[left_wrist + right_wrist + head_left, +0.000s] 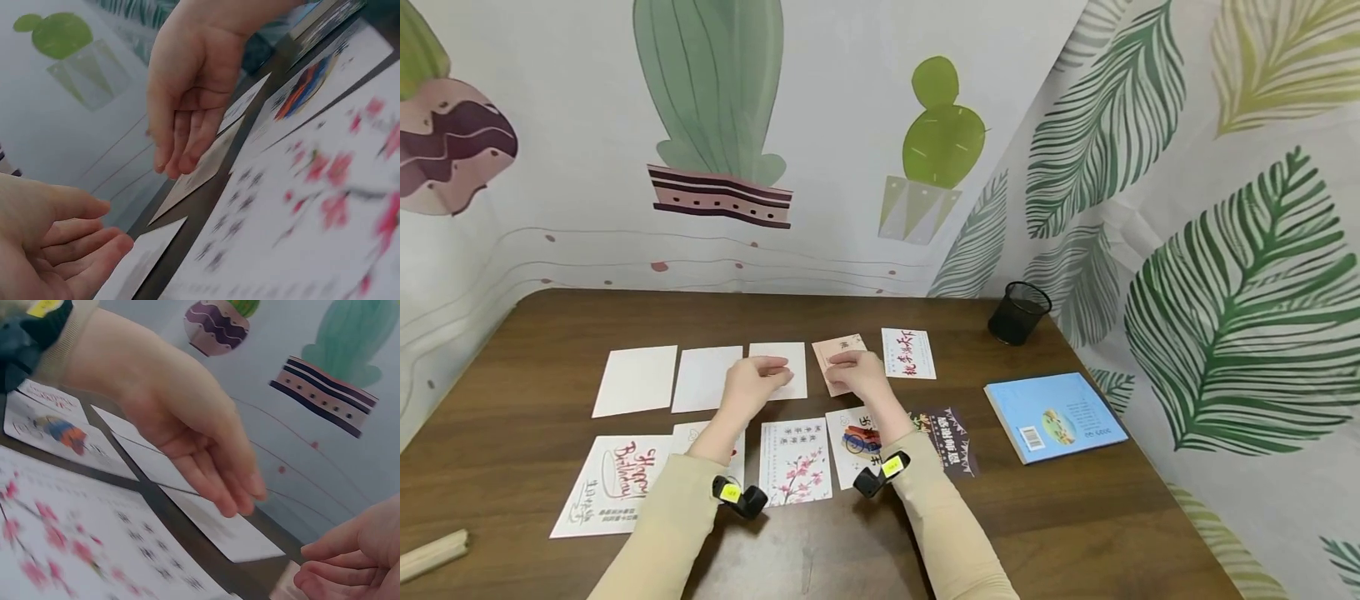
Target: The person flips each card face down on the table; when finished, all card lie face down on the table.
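"Happy Birthday" card (pixel 604 485) lies left of both hands (pixel 808 377)

— Surface?
— Dark wooden table (pixel 1075 533) set against the wall.

— Back row?
— Three blank white cards (pixel 636 380), a pink card (pixel 833 360), a white card with red writing (pixel 908 352).

— Front row?
— Birthday card (pixel 608 483), blossom card (pixel 794 461), more cards beside them.

— Right side?
— Blue book (pixel 1054 415), black mesh cup (pixel 1018 312).

— Left edge?
— Pale wooden piece (pixel 432 556).

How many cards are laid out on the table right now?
10 cards: five in the back row, five in the front row nearer the person. The arms cover parts of some, so another could be hidden.
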